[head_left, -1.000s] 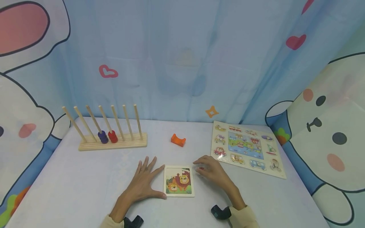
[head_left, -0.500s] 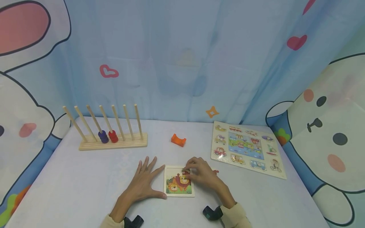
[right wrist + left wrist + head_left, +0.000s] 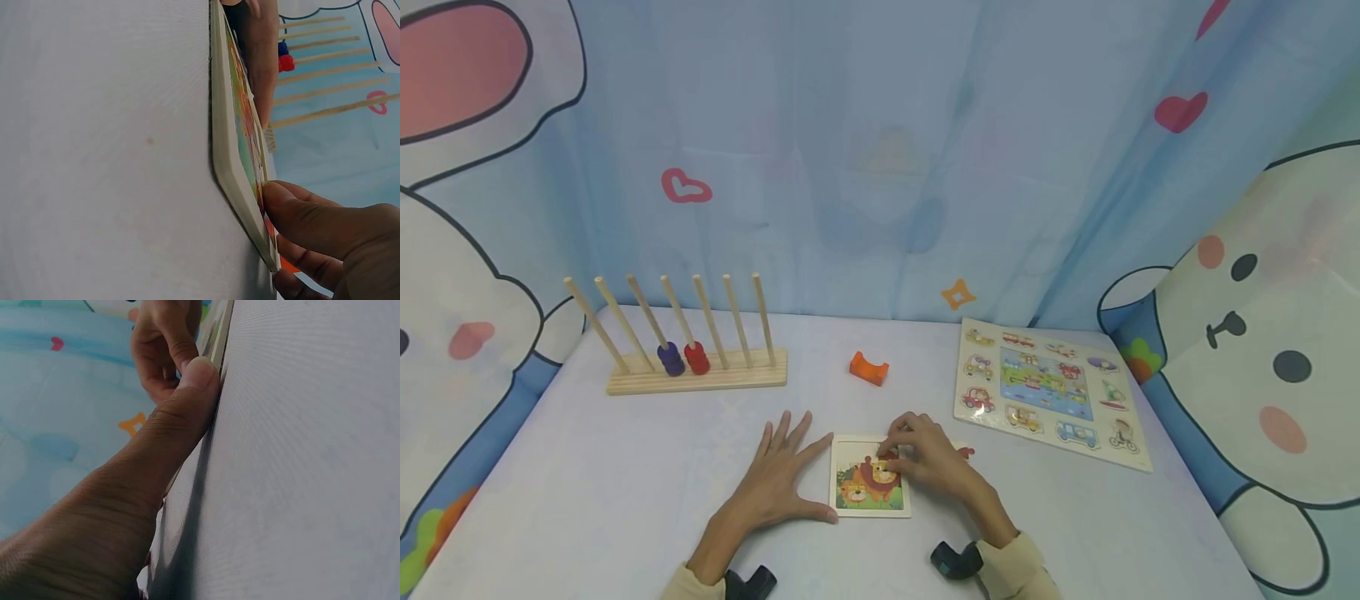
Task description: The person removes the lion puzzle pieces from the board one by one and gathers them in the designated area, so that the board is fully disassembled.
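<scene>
A small square lion puzzle (image 3: 868, 492) in a pale frame lies flat on the white table. My left hand (image 3: 775, 487) has its fingers spread, with thumb and index tip touching the frame's left side; in the left wrist view the thumb (image 3: 197, 375) meets the frame's edge. Over the upper right of the puzzle, my right hand (image 3: 928, 454) pinches a small puzzle piece, mostly hidden by the fingers. The right wrist view shows its thumb (image 3: 284, 200) at the picture's surface. A small red-brown piece (image 3: 966, 452) lies just beyond the right hand.
A wooden peg rack (image 3: 700, 382) with blue and red beads stands at the back left. An orange block (image 3: 868, 369) lies behind the puzzle. A larger picture board (image 3: 1052, 392) lies at the back right, before a blue curtain (image 3: 865, 167).
My right hand has moved left from beside the frame onto the puzzle's upper right, uncovering the red-brown piece on the table. The left hand has stayed in place.
</scene>
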`<state>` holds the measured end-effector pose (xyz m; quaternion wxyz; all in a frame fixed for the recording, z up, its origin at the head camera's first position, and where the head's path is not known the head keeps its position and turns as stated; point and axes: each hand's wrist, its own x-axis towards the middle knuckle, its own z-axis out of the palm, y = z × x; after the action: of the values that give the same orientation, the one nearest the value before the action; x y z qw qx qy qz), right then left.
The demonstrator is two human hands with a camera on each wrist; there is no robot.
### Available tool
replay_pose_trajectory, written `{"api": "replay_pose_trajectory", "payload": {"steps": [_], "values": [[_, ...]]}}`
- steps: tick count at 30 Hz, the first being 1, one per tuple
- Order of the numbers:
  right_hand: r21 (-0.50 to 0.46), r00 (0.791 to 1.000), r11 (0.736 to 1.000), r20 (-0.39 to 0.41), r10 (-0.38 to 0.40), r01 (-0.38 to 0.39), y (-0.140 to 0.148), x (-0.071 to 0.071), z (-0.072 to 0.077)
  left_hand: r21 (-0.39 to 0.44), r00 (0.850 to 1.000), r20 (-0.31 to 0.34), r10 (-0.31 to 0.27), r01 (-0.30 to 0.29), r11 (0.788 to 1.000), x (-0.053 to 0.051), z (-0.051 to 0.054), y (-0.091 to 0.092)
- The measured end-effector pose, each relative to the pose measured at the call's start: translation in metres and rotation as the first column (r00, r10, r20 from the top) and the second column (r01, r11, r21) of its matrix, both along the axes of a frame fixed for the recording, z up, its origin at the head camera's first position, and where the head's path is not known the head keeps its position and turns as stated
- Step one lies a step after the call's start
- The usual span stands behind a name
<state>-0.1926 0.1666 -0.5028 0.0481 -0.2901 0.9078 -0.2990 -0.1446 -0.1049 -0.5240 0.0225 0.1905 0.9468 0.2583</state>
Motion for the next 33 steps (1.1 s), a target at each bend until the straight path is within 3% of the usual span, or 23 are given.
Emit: {"api": "replay_pose_trajectory", "payload": {"steps": [9, 33], "values": [[0.036, 0.999, 0.999, 0.030, -0.030, 0.029, -0.0072, 0.0011, 0.0026, 0.006, 1.000, -0.001, 0.002, -0.002, 1.000, 0.0005, 0.0005, -0.0007], [-0.043, 0.994, 0.997, 0.084, -0.068, 0.071, -0.0025, 0.0066, 0.0008, 0.012, 1.000, -0.001, -0.006, 0.006, 1.000, 0.0005, 0.0011, -0.0001]]}}
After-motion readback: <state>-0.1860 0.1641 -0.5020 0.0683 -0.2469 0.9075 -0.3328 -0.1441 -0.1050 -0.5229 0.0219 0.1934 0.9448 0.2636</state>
